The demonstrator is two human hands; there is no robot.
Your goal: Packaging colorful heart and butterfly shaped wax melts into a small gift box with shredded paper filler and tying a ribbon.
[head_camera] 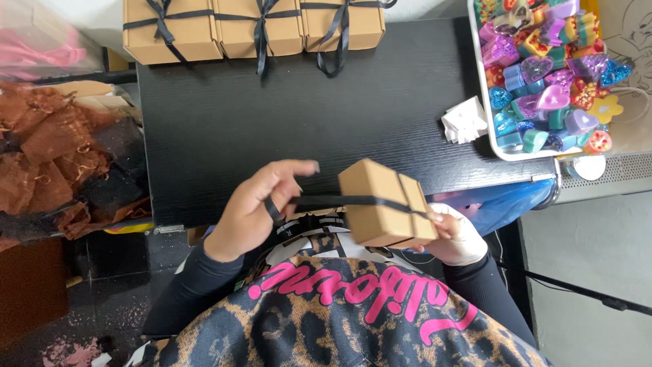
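left hand pinching black ribbon taut | right hand apparently gripping kraft box from below

I take this for a small craft packing station, likely a home gift business. The black wood-grain table carries three finished kraft boxes tied with black ribbon along its far edge. A white tray to my right is piled with colourful glittery moulded pieces, hearts and flowers among them. Brown organza pouches lie heaped at my left, and folded white paper sits by the tray.
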